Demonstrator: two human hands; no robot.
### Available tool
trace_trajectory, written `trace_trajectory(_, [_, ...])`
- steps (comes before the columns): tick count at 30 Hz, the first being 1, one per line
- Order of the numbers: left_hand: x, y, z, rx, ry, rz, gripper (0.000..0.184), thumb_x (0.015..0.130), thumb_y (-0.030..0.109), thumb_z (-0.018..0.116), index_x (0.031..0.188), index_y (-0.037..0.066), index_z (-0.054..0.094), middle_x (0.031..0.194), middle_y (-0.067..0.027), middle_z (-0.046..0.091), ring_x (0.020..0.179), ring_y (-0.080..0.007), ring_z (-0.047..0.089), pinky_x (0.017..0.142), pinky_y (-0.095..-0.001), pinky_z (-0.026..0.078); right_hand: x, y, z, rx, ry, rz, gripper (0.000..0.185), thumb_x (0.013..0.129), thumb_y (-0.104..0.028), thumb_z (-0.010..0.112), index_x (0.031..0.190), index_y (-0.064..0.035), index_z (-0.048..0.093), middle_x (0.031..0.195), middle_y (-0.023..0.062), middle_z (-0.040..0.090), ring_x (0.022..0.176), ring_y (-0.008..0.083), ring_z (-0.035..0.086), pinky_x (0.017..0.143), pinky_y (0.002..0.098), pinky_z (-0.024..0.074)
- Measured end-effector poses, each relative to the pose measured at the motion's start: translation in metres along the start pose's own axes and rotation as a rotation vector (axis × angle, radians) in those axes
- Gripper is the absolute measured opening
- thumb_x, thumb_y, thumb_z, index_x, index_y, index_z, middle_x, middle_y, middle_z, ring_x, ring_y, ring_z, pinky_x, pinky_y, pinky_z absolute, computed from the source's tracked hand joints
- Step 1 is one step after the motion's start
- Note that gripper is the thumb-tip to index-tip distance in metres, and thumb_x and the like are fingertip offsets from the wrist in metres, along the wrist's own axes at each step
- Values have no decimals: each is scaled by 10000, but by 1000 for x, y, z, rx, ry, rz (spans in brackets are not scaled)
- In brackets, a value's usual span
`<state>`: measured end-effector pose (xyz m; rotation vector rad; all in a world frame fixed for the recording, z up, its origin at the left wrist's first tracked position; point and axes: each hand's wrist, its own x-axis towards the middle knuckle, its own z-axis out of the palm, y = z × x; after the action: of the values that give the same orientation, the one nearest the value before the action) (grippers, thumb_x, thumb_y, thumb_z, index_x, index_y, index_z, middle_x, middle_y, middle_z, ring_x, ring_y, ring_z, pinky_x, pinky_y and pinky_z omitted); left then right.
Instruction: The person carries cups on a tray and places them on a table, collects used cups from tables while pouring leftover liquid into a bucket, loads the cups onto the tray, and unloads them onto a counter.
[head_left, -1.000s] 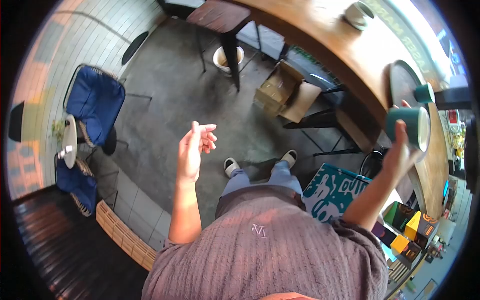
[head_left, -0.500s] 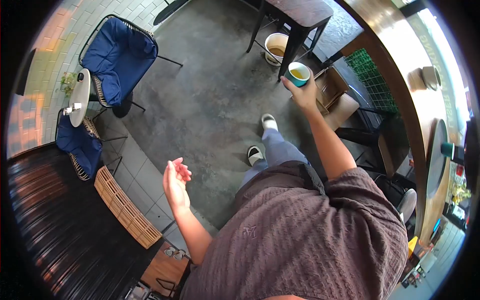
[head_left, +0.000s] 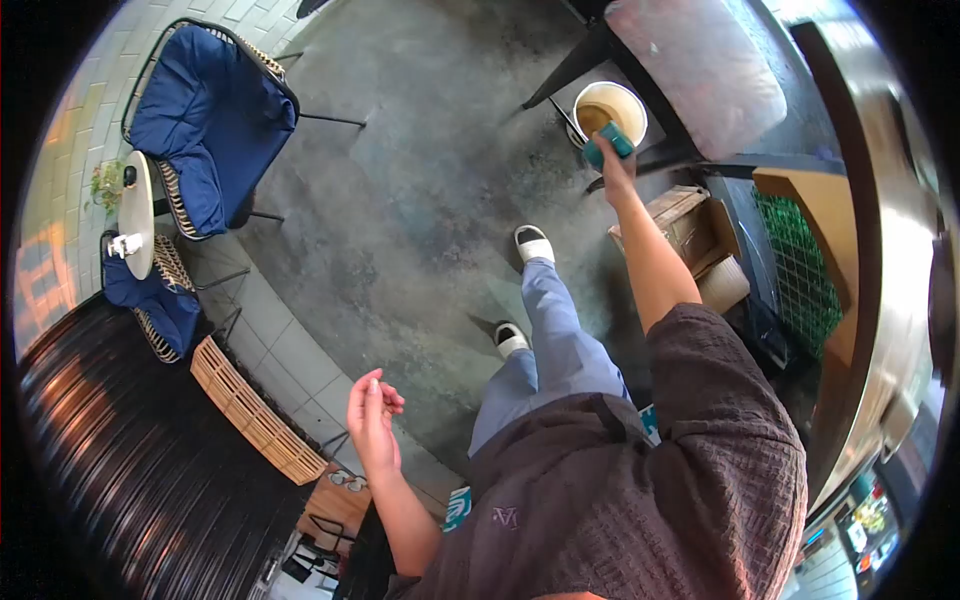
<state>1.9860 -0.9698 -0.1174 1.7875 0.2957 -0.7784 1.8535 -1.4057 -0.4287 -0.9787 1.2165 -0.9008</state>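
A green cup (head_left: 612, 143) is in my right hand (head_left: 617, 172), which reaches out over the near rim of a white bucket (head_left: 637, 108) on the floor. The cup looks tilted, its side turned up and its mouth hidden from view. Brown contents show inside the bucket. My left hand (head_left: 374, 420) hangs in the air at the lower left, fingers loosely curled and apart, with nothing in it.
A stool (head_left: 700, 70) stands beside the bucket, and an open cardboard box (head_left: 690, 235) lies near my right forearm. The wooden counter (head_left: 870, 330) runs along the right. Blue-cushioned chairs (head_left: 215, 110) and a small round table (head_left: 137, 215) are at the left.
My right hand has carried the green cup from over the counter side to above the bucket and tipped it. The view has turned, bringing the bucket closer.
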Motion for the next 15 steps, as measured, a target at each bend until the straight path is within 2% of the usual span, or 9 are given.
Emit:
trace_trajectory(1, [8, 0, 10, -4, -27, -38, 252, 987, 193, 510, 1155, 13, 565, 845, -29, 582, 730, -111, 552, 650, -243, 422, 18, 1, -2, 58, -20, 222, 445, 739, -288, 772, 1114, -129, 591, 978, 6, 605, 814, 157, 585, 710, 303, 480])
trace_trajectory(3, [25, -2, 26, -24, -41, -67, 249, 987, 192, 513, 1152, 14, 568, 855, -30, 587, 741, -111, 559, 653, -243, 430, 51, 5, 7, 193, 65, 303, 427, 752, -350, 736, 1093, -152, 574, 932, 7, 589, 746, 171, 579, 617, 321, 461])
trace_trajectory(4, [29, -5, 32, -3, -39, -99, 254, 990, 199, 508, 1157, 14, 561, 852, -26, 586, 740, -113, 561, 652, -244, 429, 71, 13, 6, 222, 126, 436, 465, 764, -408, 685, 1109, -135, 534, 930, 46, 609, 788, 207, 603, 597, 339, 435])
trace_trajectory(5, [32, -7, 38, 20, -38, -133, 260, 994, 206, 503, 1162, 14, 553, 850, -22, 585, 739, -116, 563, 651, -245, 429, 90, 19, 4, 201, 119, 441, 465, 764, -408, 685, 1109, -135, 534, 930, 46, 609, 788, 207, 603, 597, 339, 435])
trace_trajectory(7, [38, -10, 44, -1, -34, -175, 254, 993, 205, 507, 1155, 18, 564, 860, -26, 590, 744, -110, 563, 652, -243, 432, 117, 27, -2, 665, 56, 563, 505, 772, -472, 613, 1108, -106, 529, 933, 87, 614, 789, 250, 601, 589, 343, 428])
trace_trajectory(8, [40, -11, 46, -13, -36, -201, 249, 991, 204, 512, 1149, 22, 574, 869, -31, 595, 749, -105, 563, 653, -241, 435, 126, 28, -6, 742, 21, 616, 541, 771, -507, 559, 1096, -76, 528, 943, 123, 613, 807, 279, 600, 587, 335, 421])
trace_trajectory(9, [43, -11, 46, -11, -32, -210, 249, 991, 204, 512, 1149, 22, 574, 869, -31, 595, 749, -105, 563, 653, -241, 435, 129, 27, -7, 735, 26, 623, 541, 771, -507, 559, 1096, -76, 528, 943, 123, 613, 807, 279, 600, 587, 335, 421])
trace_trajectory(11, [47, -10, 43, -12, -42, -228, 250, 992, 210, 511, 1149, 26, 575, 871, -30, 597, 751, -105, 563, 652, -240, 435, 131, 24, -5, 953, -46, 597, 543, 771, -507, 552, 1089, -67, 534, 945, 142, 613, 815, 282, 603, 583, 339, 420])
trace_trajectory(15, [50, 1, 40, -5, -31, -206, 254, 990, 217, 515, 1148, 27, 576, 873, -29, 598, 752, -106, 564, 653, -239, 435, 112, 4, 12, 1063, 56, 571, 533, 790, -493, 551, 1117, -72, 544, 999, 139, 610, 839, 284, 598, 625, 350, 431])
